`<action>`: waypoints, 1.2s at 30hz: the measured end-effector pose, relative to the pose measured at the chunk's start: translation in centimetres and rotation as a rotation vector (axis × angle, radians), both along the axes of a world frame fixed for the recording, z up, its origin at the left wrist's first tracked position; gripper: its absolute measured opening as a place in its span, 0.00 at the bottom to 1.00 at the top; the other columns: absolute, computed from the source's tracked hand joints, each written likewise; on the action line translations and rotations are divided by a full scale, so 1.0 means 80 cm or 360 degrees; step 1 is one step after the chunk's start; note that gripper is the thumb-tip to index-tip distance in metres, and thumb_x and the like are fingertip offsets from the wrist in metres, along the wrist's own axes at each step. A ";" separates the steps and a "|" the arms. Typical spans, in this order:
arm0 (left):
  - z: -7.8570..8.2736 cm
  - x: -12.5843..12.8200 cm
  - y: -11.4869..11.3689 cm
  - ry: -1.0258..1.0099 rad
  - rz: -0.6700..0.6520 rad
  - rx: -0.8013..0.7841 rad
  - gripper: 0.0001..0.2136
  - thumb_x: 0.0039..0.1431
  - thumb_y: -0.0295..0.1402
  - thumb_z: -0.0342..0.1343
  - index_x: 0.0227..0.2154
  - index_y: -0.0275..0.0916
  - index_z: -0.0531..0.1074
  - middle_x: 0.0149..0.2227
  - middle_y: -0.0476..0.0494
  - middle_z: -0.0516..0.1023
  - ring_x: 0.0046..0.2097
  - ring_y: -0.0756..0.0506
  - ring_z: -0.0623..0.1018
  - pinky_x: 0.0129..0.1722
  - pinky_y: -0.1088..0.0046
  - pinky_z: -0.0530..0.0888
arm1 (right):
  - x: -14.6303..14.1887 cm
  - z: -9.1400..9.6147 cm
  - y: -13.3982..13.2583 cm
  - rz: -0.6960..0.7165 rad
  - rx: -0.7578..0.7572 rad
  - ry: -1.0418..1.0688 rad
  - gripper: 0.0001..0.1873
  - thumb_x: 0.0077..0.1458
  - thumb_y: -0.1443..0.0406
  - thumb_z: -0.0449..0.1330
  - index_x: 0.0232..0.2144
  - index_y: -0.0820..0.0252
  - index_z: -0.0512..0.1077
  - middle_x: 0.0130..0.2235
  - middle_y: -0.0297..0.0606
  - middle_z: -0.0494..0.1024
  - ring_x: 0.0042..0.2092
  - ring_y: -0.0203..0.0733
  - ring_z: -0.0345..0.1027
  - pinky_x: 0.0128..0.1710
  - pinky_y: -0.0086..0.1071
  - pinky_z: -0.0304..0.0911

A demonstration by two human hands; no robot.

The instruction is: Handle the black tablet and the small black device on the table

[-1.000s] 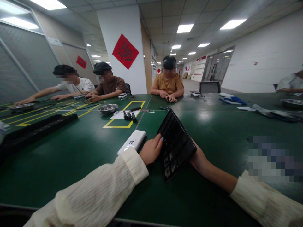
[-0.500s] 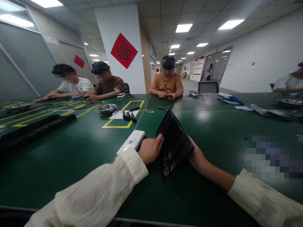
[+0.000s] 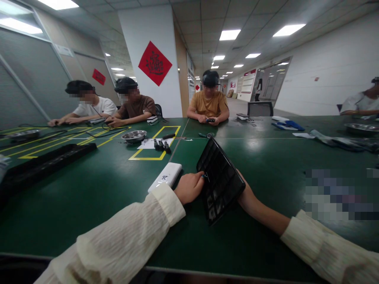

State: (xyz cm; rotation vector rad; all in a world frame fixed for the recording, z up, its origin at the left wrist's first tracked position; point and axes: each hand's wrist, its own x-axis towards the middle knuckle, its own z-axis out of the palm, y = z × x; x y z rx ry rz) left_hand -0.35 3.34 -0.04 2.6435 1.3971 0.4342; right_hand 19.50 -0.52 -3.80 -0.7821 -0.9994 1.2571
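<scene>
A black tray divided into several compartments is tilted steeply above the table, its open side facing left. My right hand grips it from behind along the right edge, with most of the fingers hidden. Small pale items show in its lower compartments, too dark to name. At the tray's left side, my left hand is closed with its fingertips at the compartments. A blue-green spot and a thin pale streak show at those fingertips; what they pinch I cannot make out. Just behind this hand lies a white power-bank-like block marked 26.
On the green table are a metal bowl, several black parts on white paper, and a long black tray at left. Green-handled pliers lie beyond my tray. Co-workers sit opposite, one in a yellow shirt.
The tray and my right hand have shifted slightly to the right. My left fingertips have moved a little at the compartments, and the pale streak now shows beside them.
</scene>
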 end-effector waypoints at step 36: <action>0.004 0.004 -0.010 -0.0073 -0.0012 -0.0001 0.15 0.64 0.38 0.34 0.43 0.38 0.61 0.29 0.44 0.75 0.32 0.44 0.75 0.31 0.71 0.65 | -0.004 0.012 -0.007 -0.0280 0.0094 -0.0610 0.22 0.54 0.54 0.51 0.49 0.56 0.58 0.50 0.40 0.65 0.52 0.44 0.59 0.50 0.37 0.57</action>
